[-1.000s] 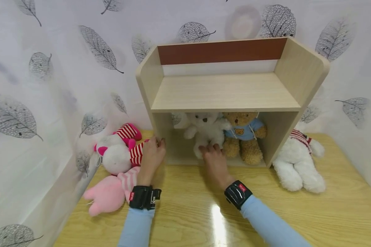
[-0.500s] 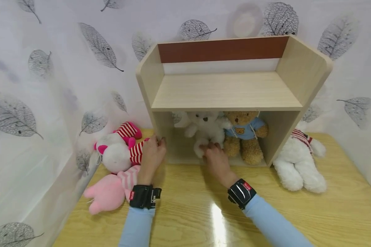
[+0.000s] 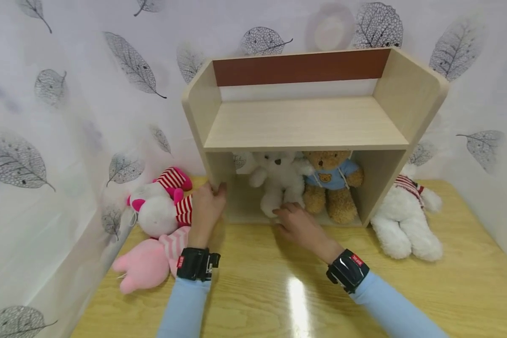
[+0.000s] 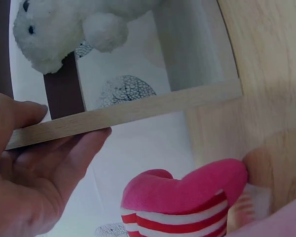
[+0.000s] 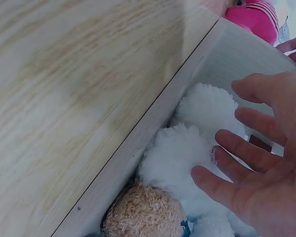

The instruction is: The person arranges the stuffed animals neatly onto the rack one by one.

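A small two-level wooden shelf stands on the table. My left hand grips the edge of its left side panel, thumb inside and fingers outside. In the lower compartment a white teddy bear sits upright beside a brown teddy bear in a blue hoodie; the shelf board hides the tops of their heads. My right hand is at the white bear's feet. The right wrist view shows its fingers spread, holding nothing, over the bear's white legs.
Left of the shelf lie two white plush toys with pink-and-red striped clothes and a pink plush toy. Another white bear with a striped scarf leans at the shelf's right side. A leaf-patterned curtain hangs behind the wooden table.
My right hand has drawn back from the white bear's legs, down and slightly right, and the bear's legs now show more. The left hand keeps its grip on the side panel.
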A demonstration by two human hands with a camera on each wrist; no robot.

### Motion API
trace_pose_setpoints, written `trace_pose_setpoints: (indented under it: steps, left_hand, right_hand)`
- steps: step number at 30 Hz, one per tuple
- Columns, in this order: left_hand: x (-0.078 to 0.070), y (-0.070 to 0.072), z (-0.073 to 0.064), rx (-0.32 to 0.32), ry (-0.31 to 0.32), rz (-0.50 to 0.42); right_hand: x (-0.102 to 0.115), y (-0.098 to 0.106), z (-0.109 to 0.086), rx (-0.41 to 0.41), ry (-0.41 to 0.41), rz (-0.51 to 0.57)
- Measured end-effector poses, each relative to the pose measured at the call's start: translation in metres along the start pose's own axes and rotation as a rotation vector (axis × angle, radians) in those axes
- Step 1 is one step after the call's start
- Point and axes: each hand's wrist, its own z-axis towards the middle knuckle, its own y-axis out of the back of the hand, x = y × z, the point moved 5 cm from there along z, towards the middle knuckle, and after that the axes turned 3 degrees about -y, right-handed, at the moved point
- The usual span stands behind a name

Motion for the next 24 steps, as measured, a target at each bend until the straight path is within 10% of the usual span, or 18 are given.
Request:
trace_pose_setpoints:
  steps: [24]
  left_hand:
    - [-0.002,-0.005,-0.002,-0.027,-0.013,0.085]
  right_hand:
    - [-0.047,0.049,-0.079,-0.104,-0.041,-0.042]
